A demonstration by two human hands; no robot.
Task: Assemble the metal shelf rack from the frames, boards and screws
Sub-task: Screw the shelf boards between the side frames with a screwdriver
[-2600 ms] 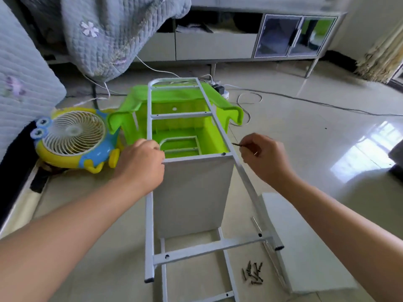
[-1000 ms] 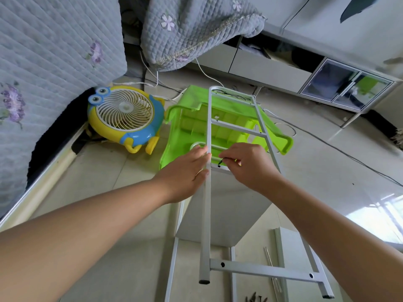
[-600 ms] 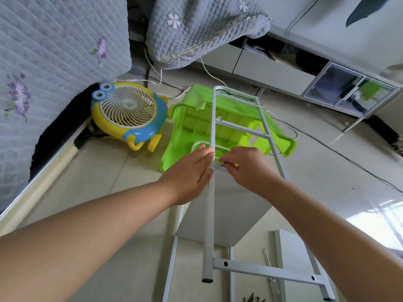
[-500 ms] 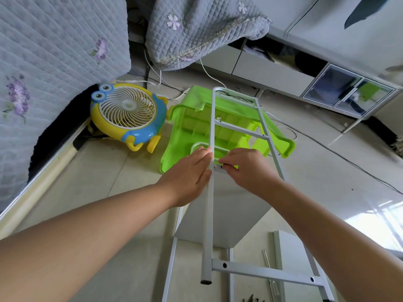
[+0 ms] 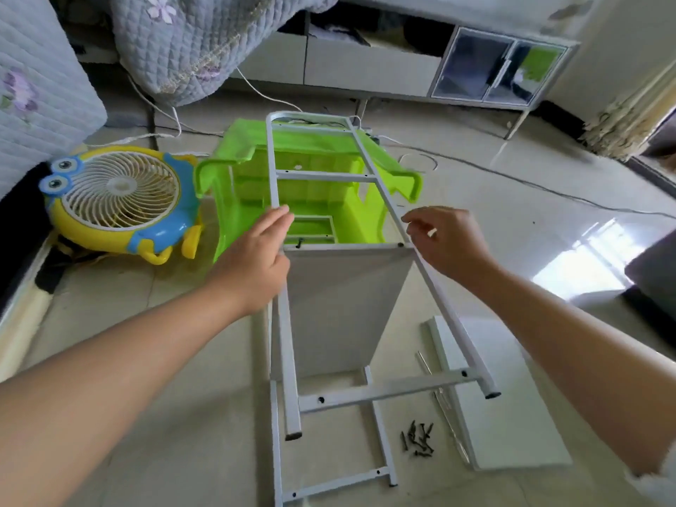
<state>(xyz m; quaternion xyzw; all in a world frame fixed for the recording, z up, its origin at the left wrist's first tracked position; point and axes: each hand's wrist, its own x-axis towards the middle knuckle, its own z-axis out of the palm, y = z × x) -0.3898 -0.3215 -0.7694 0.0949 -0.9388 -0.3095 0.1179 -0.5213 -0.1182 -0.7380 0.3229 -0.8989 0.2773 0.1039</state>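
Two white metal frames and one board between them make up what I have of the rack so far. From my head camera, the upper frame [image 5: 365,177] runs away from me like a ladder, its rounded far end over a green plastic stool [image 5: 322,199] that lies tipped on its side. The lower frame [image 5: 380,440] rests on the tiled floor [image 5: 512,221] under it. The grey-white board [image 5: 344,305] stands on edge between the two, its top edge meeting a crossbar of the upper frame. A dark screw [image 5: 299,243] sticks up from that crossbar near the left corner.

My left hand [image 5: 256,261] lies against the left rail of the upper frame, fingers straight and resting along the tube rather than wrapped round it. My right hand [image 5: 442,239] is at the right rail near the board's corner, fingers loosely curled with the fingertips drawn together; I cannot tell whether they pinch anything.

A small heap of dark screws [image 5: 417,440] lies on the floor near the lower frame's foot. Just beside it a second white board [image 5: 512,415] lies flat, with a thin metal rod [image 5: 439,397] along its near edge. A yellow and blue fan [image 5: 117,199] sits left of the stool, a quilted grey cover [image 5: 190,42] hanging beyond it.
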